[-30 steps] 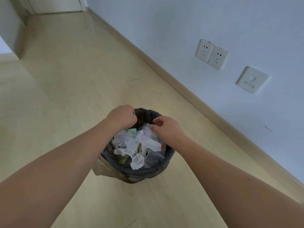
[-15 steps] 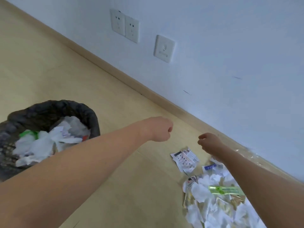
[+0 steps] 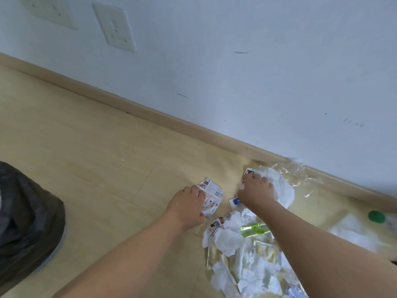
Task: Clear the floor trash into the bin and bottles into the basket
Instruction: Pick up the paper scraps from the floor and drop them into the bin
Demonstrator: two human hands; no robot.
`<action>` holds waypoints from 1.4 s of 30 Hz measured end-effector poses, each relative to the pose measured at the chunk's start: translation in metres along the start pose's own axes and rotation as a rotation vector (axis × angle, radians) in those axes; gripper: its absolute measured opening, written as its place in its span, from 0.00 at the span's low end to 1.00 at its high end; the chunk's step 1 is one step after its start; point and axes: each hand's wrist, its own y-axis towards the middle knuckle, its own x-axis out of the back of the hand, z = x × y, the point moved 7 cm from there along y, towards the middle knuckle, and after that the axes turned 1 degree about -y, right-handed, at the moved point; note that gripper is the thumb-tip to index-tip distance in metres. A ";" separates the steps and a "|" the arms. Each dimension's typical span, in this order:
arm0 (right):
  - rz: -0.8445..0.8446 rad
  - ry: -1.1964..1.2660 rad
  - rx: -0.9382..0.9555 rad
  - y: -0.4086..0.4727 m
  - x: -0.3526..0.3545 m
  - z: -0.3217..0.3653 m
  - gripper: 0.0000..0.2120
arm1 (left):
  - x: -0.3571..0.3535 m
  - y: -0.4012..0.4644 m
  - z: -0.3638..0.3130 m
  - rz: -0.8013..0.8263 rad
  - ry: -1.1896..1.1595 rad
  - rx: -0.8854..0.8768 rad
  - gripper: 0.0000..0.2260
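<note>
1. Left hand (image 3: 189,206) down on a printed paper scrap (image 3: 211,197) on the pale floor (image 3: 86,168); grasp unclear.
2. Right hand (image 3: 256,191) gripping crumpled white tissue (image 3: 281,190).
3. Glossy green wrapper (image 3: 254,230) amid the torn litter.
4. Black-bagged bin (image 3: 25,222) far left.

Only one text is partly readable: black letters "CHAGEE" on a torn white wrapper (image 3: 215,227) in the pile; the leaflet (image 3: 211,197) print is too small.

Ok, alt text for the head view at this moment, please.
Both hands reach down to paper trash on a pale wood floor by a white wall: the left hand rests on a printed leaflet, the right hand on crumpled white paper. More litter lies below; a black-lined bin sits at left.
</note>
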 end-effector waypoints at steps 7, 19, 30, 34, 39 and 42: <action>-0.091 -0.093 -0.086 0.022 -0.010 -0.020 0.22 | 0.001 0.011 -0.002 -0.090 0.232 -0.149 0.13; -0.114 -0.338 0.018 0.024 -0.006 -0.016 0.15 | 0.005 0.018 0.007 -0.100 0.021 -0.002 0.12; -0.136 0.193 -0.058 0.007 0.049 -0.009 0.17 | 0.070 -0.027 0.089 -0.318 -0.685 0.287 0.11; -0.094 0.573 -0.076 -0.010 0.084 0.009 0.16 | 0.101 -0.059 0.112 -0.351 -0.714 0.288 0.11; -0.068 0.796 -0.027 -0.041 0.134 0.064 0.11 | 0.154 -0.118 0.150 -0.441 -0.677 0.278 0.13; -0.029 0.739 0.069 -0.066 0.158 0.113 0.10 | 0.181 -0.167 0.182 -0.506 -0.689 0.298 0.12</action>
